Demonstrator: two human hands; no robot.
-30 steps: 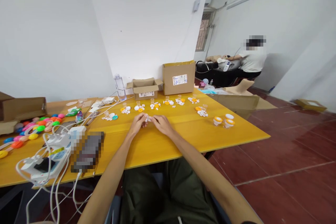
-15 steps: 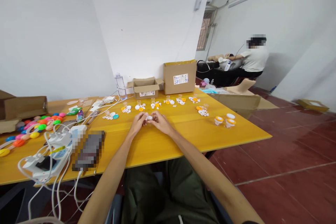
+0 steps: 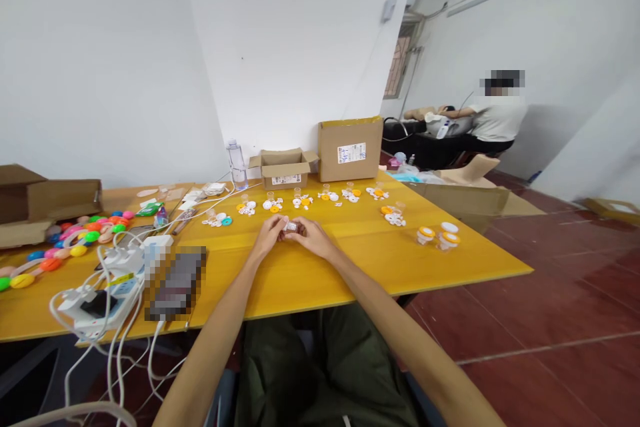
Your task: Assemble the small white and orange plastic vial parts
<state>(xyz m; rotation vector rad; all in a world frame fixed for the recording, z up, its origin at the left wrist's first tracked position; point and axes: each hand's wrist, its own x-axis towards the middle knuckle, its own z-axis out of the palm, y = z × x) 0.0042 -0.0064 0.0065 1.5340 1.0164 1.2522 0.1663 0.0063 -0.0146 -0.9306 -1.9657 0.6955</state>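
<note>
Far left of the frame there's a pile of bright plastic toys (image 3: 65, 247) on the yellow table (image 3: 350, 267), with a brown cardboard box (image 3: 47, 203) just behind them. Lower left is a tangle of white cables and chargers (image 3: 107, 280) next to a blurred-out dark block. Moving toward the middle, a clear water bottle (image 3: 236, 165) stands by the wall, and beside it an open small carton (image 3: 284, 170) and a taller closed carton (image 3: 350, 149). In front of those runs a row of little white and orange parts (image 3: 300, 201) laid out in small groups.

Dead centre, the person's left hand (image 3: 270, 235) and right hand (image 3: 309, 237) meet over the table, fingers of both pinched on a small clear-and-white piece (image 3: 290, 227) held between them, just above the tabletop. Too tiny to say what it is exactly.

Right of the hands sit a few orange-lidded cups (image 3: 437, 235) near the table's edge. Upper right, another person in a white shirt (image 3: 497, 120) sits at a dark desk, well apart.
</note>
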